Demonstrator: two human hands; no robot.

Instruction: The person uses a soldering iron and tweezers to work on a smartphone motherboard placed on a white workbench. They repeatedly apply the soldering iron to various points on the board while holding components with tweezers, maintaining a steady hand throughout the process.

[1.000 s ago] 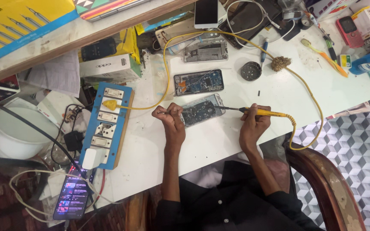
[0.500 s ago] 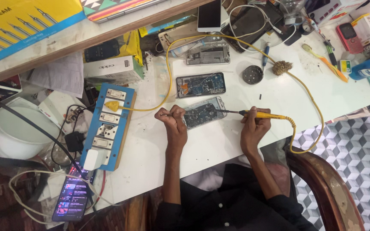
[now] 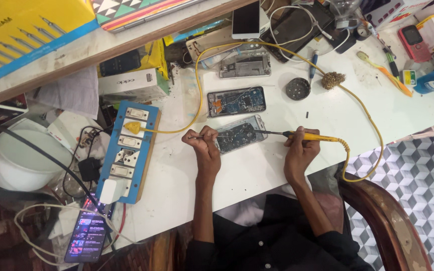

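Yellow soldering iron [image 3: 307, 136] | right hand [image 3: 300, 153]; opened phone [image 3: 240, 133] | left hand [image 3: 204, 146]

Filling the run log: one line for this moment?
left hand: tweezers | right hand: soldering iron | tip over opened phone | white table

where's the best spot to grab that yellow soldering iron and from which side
Grip the soldering iron on its yellow handle, coming from the cord end on the right. The thin dark metal tip points left into the opened phone, so that end is probably hot. The right hand holds it there.
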